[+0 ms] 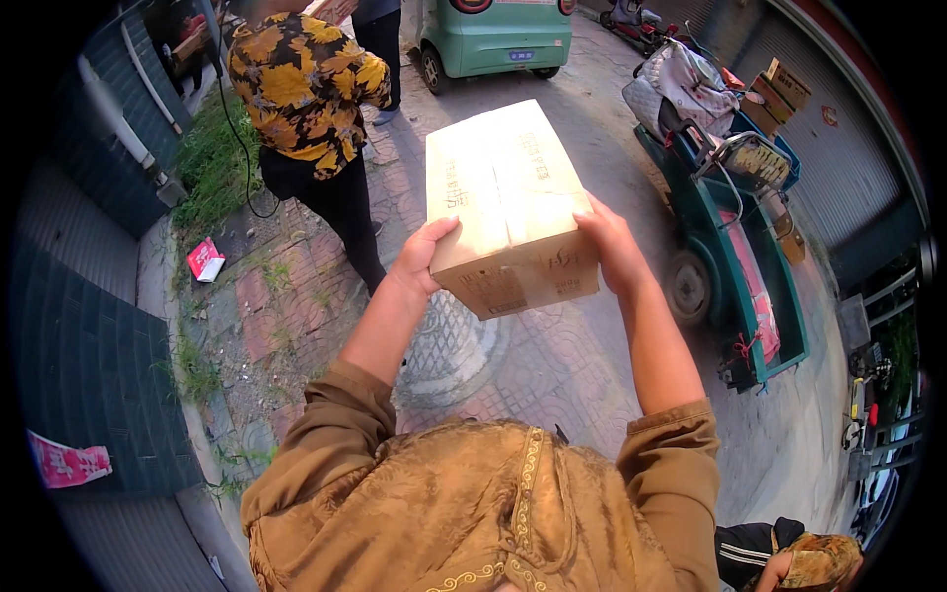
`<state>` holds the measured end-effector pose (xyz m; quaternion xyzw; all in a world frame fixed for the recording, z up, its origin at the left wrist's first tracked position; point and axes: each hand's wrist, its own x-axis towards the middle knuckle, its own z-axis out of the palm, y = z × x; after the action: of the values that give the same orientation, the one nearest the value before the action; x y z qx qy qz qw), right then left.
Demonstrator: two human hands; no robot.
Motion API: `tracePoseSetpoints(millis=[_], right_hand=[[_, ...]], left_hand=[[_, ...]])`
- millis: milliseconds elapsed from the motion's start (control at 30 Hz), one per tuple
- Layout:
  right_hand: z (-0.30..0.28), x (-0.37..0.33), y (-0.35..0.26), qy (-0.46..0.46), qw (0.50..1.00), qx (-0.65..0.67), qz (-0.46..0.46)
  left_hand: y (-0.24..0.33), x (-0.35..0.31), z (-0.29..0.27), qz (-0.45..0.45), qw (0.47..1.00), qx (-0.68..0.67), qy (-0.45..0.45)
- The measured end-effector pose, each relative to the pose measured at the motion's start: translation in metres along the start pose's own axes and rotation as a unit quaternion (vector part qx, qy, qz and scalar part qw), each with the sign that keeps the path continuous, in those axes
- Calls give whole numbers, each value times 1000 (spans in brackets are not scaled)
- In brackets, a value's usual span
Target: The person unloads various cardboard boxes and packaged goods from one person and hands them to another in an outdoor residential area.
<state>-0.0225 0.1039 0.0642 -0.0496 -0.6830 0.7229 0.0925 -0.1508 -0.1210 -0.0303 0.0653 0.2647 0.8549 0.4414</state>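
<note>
A taped cardboard box point(503, 187) is held out in front of me between both hands. My left hand point(426, 255) presses its left near corner, with the thumb over the top edge. On the opposite side, my right hand point(614, 242) grips the right near corner, its thumb also on top. Sunlight whitens much of the box's top, and dark print shows on the top and near side. The fingers under and behind the box are mostly hidden. Below the box, a round manhole cover point(444, 345) lies in the paving.
A person in a floral shirt point(296, 89) stands ahead on the left, and another person point(789, 557) is at the lower right. A green cargo tricycle point(730, 266) is parked on the right. A green car point(503, 44) stands ahead. A grey wall point(89, 375) runs along the left.
</note>
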Motion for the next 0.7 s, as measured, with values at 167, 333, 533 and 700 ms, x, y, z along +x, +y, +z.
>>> tracePoseSetpoints(millis=[167,333,533,700], right_hand=[[-1,26,6,-11,1000,15,16],[-1,42,7,-14,999,4,31],[1,69,15,62,996,-9,56],[-9,111,22,41,996,1,82]], left_hand=[[13,8,-2,6,999,-2,44],[20,15,0,6,997,4,80],[34,27,-4,17,992,26,119],[54,44,8,3,984,26,175]])
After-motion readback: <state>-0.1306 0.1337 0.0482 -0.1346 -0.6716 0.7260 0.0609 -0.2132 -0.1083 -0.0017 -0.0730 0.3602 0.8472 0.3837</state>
